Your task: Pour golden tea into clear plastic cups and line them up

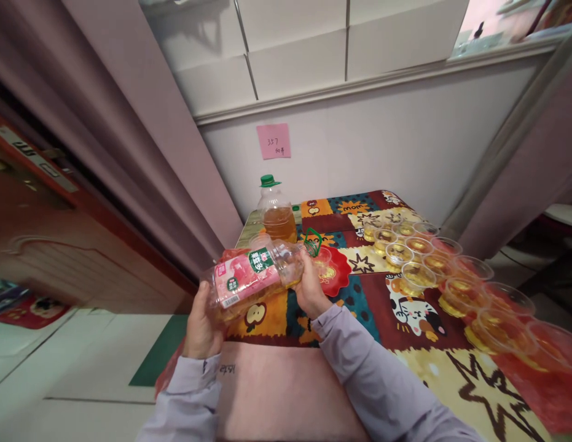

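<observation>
A clear plastic juice bottle point(246, 277) with a pink and green label lies tilted in both hands, its neck toward the right. My left hand point(203, 325) is wrapped round the bottom end. Near the neck, my right hand point(309, 283) grips the bottle, beside a green ring point(313, 240) at its mouth. Some yellowish liquid shows inside. Below the mouth sits a red scalloped plate point(343, 273) carrying a clear plastic cup point(326, 270), partly hidden by my right hand.
A larger jug point(279, 222) of amber juice with a green cap stands behind the bottle. Several clear cups point(418, 277) of yellow liquid line the right side of the patterned tablecloth point(359, 301). A pink note point(273, 141) is on the wall; a wooden door point(59, 245) stands left.
</observation>
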Tool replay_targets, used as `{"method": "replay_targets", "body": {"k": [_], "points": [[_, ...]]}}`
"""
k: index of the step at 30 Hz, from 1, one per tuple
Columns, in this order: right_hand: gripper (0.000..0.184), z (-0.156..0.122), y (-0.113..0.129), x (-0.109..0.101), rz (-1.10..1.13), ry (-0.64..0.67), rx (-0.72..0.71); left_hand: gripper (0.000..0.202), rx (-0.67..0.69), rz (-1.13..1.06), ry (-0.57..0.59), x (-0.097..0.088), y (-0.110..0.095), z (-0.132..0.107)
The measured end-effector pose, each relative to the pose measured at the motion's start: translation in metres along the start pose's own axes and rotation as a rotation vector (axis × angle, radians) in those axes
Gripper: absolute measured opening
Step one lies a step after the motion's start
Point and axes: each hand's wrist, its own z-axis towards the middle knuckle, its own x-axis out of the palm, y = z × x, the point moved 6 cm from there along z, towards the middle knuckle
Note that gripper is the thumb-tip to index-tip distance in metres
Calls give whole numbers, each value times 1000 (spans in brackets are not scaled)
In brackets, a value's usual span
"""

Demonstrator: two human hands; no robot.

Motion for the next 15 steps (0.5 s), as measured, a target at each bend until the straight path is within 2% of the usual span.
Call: {"method": "replay_targets", "body": {"k": [9,15], "points": [[37,-1,-2,-1,63,-44,58,49,-11,5,15,-2,0,2],[39,1,-4,0,55,12,67,52,-3,14,14,-2,-1,2]]}}
